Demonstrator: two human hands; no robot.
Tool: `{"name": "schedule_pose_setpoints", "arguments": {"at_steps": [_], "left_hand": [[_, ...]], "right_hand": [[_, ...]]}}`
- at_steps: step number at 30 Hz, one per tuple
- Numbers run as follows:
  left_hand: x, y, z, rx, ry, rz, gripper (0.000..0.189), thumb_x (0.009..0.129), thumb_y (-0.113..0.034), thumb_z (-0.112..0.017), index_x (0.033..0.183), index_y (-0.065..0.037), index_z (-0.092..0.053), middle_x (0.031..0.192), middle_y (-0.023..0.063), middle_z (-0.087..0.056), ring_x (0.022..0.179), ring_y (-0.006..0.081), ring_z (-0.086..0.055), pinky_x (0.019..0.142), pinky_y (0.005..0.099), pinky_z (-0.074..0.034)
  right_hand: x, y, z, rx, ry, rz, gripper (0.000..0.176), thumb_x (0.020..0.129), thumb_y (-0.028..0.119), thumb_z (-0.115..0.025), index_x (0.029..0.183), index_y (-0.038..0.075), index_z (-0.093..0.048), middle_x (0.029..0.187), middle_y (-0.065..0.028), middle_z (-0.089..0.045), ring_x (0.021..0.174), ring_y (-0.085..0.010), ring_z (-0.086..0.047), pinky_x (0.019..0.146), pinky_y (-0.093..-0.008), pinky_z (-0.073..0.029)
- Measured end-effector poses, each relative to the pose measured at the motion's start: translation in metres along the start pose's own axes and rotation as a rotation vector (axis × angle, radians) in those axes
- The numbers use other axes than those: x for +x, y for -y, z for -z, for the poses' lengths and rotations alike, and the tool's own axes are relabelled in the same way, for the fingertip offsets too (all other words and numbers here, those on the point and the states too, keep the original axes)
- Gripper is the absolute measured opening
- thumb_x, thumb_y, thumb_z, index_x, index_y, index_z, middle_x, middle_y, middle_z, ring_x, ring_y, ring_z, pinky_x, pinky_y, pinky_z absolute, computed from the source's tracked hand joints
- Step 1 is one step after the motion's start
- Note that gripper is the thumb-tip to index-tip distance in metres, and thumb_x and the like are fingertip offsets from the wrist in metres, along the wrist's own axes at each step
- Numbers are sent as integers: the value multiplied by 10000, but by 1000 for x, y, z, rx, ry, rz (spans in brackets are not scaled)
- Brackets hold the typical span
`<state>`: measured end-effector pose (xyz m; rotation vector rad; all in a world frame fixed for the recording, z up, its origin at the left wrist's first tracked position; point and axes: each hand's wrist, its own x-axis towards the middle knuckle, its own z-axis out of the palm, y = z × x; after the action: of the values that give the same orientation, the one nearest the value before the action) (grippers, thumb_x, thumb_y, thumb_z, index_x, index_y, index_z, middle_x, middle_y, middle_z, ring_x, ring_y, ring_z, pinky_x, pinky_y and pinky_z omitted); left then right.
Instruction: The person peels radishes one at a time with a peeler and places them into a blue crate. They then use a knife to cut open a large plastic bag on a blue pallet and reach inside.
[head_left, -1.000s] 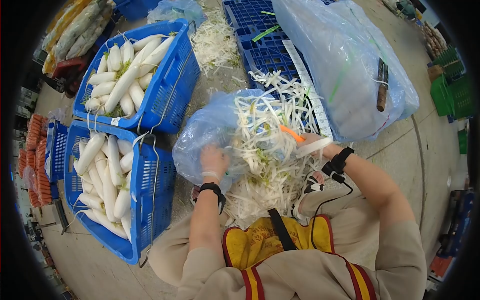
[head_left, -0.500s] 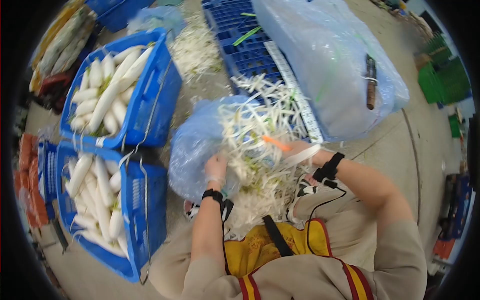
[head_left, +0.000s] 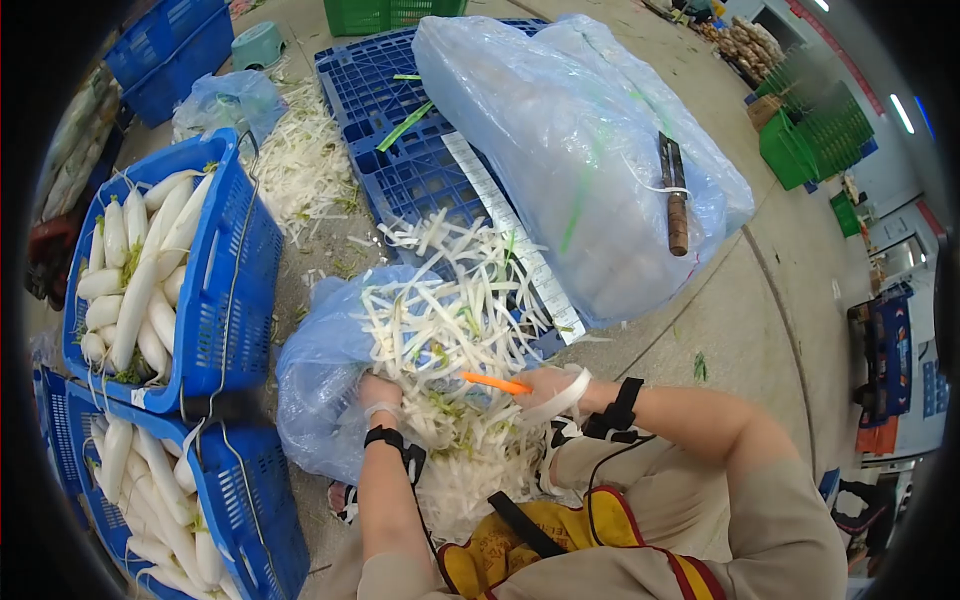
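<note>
My right hand (head_left: 552, 388) is closed round an orange peeler (head_left: 497, 382), which points left over a heap of white peelings (head_left: 450, 310). My left hand (head_left: 380, 395) is at the right side of a blue plastic bag (head_left: 318, 375), its fingers curled and partly hidden by the bag and peelings; what it grips I cannot make out. White radishes fill one blue crate (head_left: 225, 290) at the left and another blue crate (head_left: 265, 510) below it.
A blue pallet (head_left: 375, 140) bears a large filled plastic bag (head_left: 560, 150), on which a knife (head_left: 674, 200) lies. More peelings (head_left: 310, 165) cover the floor behind the crates. Green crates (head_left: 790, 150) stand at the right. A yellow apron (head_left: 550, 530) lies across the lap.
The view has tilted up and shifted, so the crates, heap and hands appear further left and lower. The right hand still holds the orange peeler, and the left hand remains by the bag.
</note>
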<state>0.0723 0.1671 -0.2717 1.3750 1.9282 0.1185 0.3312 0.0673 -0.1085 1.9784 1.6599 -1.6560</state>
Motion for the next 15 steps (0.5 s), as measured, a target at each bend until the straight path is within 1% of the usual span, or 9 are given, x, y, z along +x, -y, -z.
{"name": "schedule_pose_setpoints", "arguments": {"at_steps": [3,5,7,8,10,11,13,14,15], "left_hand": [[-16,-17,27,59,28,16,360,743,-139,-604,1051,47,-604,1084,268,-588,1036,401,-553,873,411,-457],[-8,-4,36,106,37,29,349,757,-132,-593,1053,52,-601,1081,270,-589,1029,407,-555,872,415,-457],[7,20,38,-60,307,38,320,795,-160,-581,1035,50,-607,1021,236,-626,947,360,-609,809,390,-493],[-4,29,43,-45,285,43,320,795,-160,-581,1035,50,-607,1021,236,-626,947,360,-609,809,390,-493],[-59,37,56,-1151,483,179,307,821,-208,-587,1023,21,-615,958,170,-651,855,268,-643,725,341,-519],[-80,50,58,-1140,442,200,307,821,-208,-587,1023,21,-615,958,170,-651,855,268,-643,725,341,-519],[-110,59,68,-1444,664,53,327,833,-254,-599,1052,-11,-598,928,116,-647,825,201,-638,692,297,-528],[-134,59,73,-1435,630,48,327,833,-254,-599,1052,-11,-598,928,116,-647,825,201,-638,692,297,-528],[-173,42,86,-1529,571,155,352,835,-261,-600,1082,-10,-580,937,119,-644,832,208,-637,693,306,-534]], "right_hand": [[4,-10,1,-2,6,31,343,834,274,-504,1002,-11,-594,732,-143,-614,627,-240,-581,569,-373,-435],[8,-12,4,-49,-28,34,329,825,270,-514,980,-9,-590,714,-143,-608,620,-252,-575,571,-380,-429],[1,-1,9,-52,-74,62,323,820,272,-517,957,-9,-593,715,-147,-612,621,-265,-578,577,-389,-430],[-2,5,11,-63,-111,73,317,815,274,-520,935,-9,-597,717,-151,-616,622,-279,-580,583,-398,-431],[1,7,13,-188,-163,138,322,805,302,-534,927,7,-582,725,-165,-612,639,-303,-578,606,-413,-435],[2,8,14,-109,-172,177,289,787,276,-546,872,3,-585,725,-163,-611,638,-300,-568,602,-426,-419],[-11,21,17,33,-182,226,268,760,251,-567,824,-9,-576,668,-143,-562,626,-256,-557,587,-399,-407],[-8,26,17,-61,-187,205,259,755,238,-579,829,-9,-568,655,-134,-540,604,-240,-543,572,-380,-402],[-12,30,14,44,-188,225,249,755,233,-585,830,-3,-564,667,-124,-549,595,-229,-538,561,-376,-398]]}}
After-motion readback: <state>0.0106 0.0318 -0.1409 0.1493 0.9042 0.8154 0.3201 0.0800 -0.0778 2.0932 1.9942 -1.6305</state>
